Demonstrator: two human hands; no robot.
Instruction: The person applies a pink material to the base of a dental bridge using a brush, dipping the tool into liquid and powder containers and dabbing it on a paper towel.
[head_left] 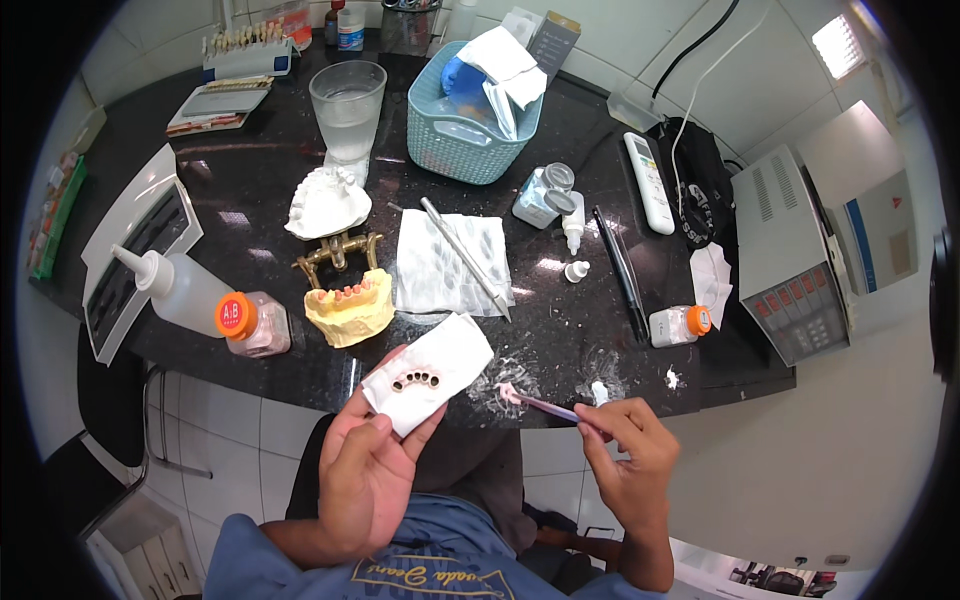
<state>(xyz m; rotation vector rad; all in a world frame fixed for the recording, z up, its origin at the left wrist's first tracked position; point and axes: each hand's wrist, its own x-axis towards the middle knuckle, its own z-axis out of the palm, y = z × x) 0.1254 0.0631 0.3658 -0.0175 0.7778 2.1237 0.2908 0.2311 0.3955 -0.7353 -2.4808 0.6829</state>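
Note:
My left hand is palm up, thumb and fingers closed on a folded white tissue. A curved dental bridge of several joined crowns lies on that tissue, dark hollow sides showing. My right hand pinches a slim, purplish brush between thumb and fingers. Its tip touches a small dab of pink paste at the counter's front edge, among white powder smears. A white powder heap sits just right of the paste. Beyond my left hand stands a yellowish dental cast with reddish tooth stumps.
A brass articulator and white cast stand behind. A metal spatula rests on a tissue sheet. Around them are a squeeze bottle, orange-capped jars, water glass, blue basket, black tweezers and remote.

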